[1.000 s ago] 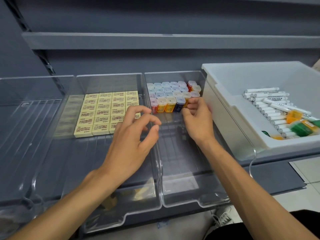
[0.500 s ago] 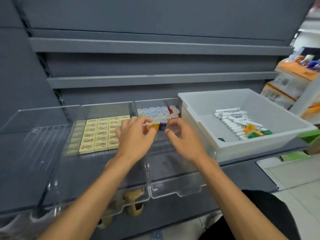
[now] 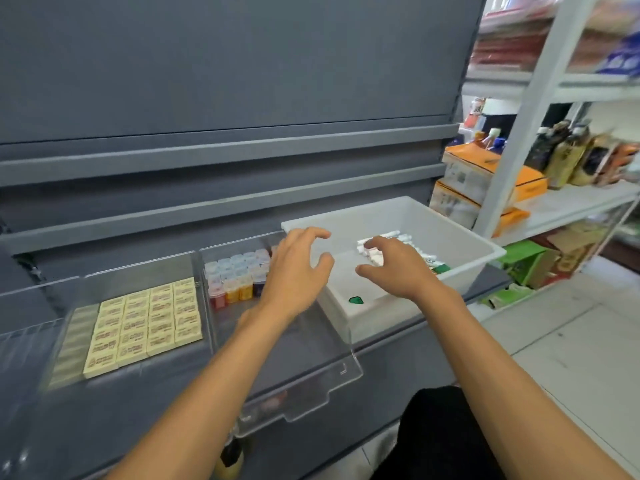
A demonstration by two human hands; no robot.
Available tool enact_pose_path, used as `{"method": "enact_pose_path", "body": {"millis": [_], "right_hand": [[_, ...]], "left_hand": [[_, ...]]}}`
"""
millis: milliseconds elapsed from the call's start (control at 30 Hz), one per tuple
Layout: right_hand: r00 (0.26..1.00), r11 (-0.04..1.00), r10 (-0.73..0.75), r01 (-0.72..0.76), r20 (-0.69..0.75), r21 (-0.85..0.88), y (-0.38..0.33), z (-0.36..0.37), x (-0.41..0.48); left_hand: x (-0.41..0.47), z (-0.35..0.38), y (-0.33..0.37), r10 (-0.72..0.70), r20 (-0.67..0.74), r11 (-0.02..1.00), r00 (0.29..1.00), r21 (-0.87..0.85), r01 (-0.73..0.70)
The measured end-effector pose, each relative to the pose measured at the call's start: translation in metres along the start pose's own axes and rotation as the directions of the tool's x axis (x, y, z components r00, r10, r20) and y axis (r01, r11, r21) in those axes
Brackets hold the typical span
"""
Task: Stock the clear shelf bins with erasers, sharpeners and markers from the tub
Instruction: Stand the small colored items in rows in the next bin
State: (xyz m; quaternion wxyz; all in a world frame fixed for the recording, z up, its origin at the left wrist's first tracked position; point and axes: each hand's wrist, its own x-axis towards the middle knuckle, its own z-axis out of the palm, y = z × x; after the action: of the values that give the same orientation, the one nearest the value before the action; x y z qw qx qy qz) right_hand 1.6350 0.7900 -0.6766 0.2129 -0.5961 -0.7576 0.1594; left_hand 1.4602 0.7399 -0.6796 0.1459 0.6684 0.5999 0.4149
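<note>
Both hands are off the sharpeners (image 3: 239,271) now and over the white tub (image 3: 415,216): left hand (image 3: 298,271) above its left wall, right hand (image 3: 398,268) over the markers (image 3: 393,233), each grip spread, holding nothing. Erasers (image 3: 145,323) sit tiled in the next bin left.

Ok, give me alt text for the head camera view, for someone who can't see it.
A person's left hand and right hand hover, fingers spread and empty, over a white plastic tub of white markers on a grey shelf. Left of the tub, a clear plastic bin holds colourful sharpeners, and the next clear bin holds a grid of pale yellow erasers.
</note>
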Motion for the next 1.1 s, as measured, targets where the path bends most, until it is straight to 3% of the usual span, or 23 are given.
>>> {"method": "enact_pose_path", "body": {"millis": [133,233,400,533,633,700,833,1000,1100], "right_hand": [[0.995,0.996,0.088,-0.088,-0.037,0.001,0.038,-0.018,0.014],[0.990,0.989,0.144,-0.144,0.000,-0.015,0.065,-0.028,0.031],[0.981,0.984,0.177,-0.176,-0.074,0.028,0.104,-0.038,0.070],[0.972,0.986,0.149,-0.132,-0.181,0.103,0.126,-0.039,0.084],[0.976,0.982,0.155,-0.135,-0.155,0.132,0.139,-0.038,0.086],[0.973,0.978,0.176,-0.155,-0.147,0.140,0.148,-0.040,0.087],[0.972,0.973,0.184,-0.159,-0.148,0.169,0.156,-0.042,0.088],[0.971,0.964,0.201,-0.174,-0.127,0.200,0.167,-0.044,0.096],[0.972,0.963,0.198,-0.170,-0.124,0.208,0.168,-0.044,0.097]], "left_hand": [[0.036,0.022,0.016,0.092,0.099,0.994,0.991,0.049,-0.097],[0.069,0.049,0.016,0.093,0.265,0.991,0.960,0.070,-0.115],[0.118,0.097,0.011,0.081,0.572,0.978,0.816,0.112,-0.176],[0.146,0.135,0.013,0.145,0.689,0.948,0.710,0.110,-0.300],[0.161,0.167,0.015,0.173,0.773,0.912,0.610,0.107,-0.395],[0.165,0.191,0.018,0.174,0.804,0.914,0.569,0.083,-0.397],[0.165,0.228,0.016,0.174,0.857,0.813,0.485,0.152,-0.562],[0.174,0.248,0.008,0.269,0.813,0.788,0.516,0.122,-0.603],[0.173,0.253,0.005,0.371,0.777,0.713,0.508,0.113,-0.692]]}}
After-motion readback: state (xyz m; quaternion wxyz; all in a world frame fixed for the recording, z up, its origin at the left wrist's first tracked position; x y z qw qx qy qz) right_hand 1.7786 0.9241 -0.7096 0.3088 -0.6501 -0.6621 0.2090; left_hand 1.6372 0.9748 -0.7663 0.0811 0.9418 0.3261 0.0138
